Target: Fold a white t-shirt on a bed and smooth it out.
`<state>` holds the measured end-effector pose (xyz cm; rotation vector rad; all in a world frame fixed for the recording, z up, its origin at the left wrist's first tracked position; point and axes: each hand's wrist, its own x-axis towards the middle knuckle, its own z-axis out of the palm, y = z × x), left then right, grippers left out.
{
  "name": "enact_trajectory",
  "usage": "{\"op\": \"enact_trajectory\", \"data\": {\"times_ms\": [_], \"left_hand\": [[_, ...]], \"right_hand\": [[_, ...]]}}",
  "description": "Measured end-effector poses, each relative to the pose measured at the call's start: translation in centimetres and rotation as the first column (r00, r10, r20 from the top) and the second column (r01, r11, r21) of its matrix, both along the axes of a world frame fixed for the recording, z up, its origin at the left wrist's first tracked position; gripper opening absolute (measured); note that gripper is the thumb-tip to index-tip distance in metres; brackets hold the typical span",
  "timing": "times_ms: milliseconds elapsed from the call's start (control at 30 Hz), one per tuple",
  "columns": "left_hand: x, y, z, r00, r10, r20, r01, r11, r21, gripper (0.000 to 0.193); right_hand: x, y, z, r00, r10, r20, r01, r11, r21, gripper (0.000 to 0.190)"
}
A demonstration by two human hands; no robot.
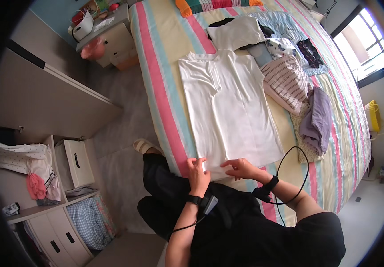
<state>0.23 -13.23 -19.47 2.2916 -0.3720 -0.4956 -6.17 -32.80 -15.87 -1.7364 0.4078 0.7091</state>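
A white short-sleeved shirt (242,110) lies spread on the bed, its neckline away from me and its hem towards me. One lengthwise crease runs down from its front placket. At the near left corner of the hem, my left hand (198,178) rests with bent fingers on the cloth edge. My right hand (243,168) is at the middle of the hem, index finger and thumb curved towards the fabric. Whether either hand pinches the cloth is unclear. Both wrists wear dark straps with black cables.
Folded striped clothing (287,80), purple clothing (317,120) and a white garment (237,33) lie on the striped bedspread (162,86). An open wardrobe (58,197) with clothes and storage boxes stands at left. Beyond it is a nightstand (118,40). A black cable loops beside my right forearm.
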Motion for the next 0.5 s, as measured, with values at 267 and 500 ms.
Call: {"op": "enact_trajectory", "data": {"times_ms": [267,500], "left_hand": [[-1.0,-1.6,0.2,0.883,-0.454,0.119,0.42,0.877,0.232,0.075],[-1.1,-1.8,-2.3,0.879,-0.476,0.023,0.459,0.86,0.222,0.079]], "right_hand": [[5.4,-13.7,-4.1,0.693,-0.152,0.704,0.527,0.773,-0.352,0.033],[13.8,-24.2,-7.2,0.617,-0.497,0.61,0.779,0.495,-0.385,0.028]]}}
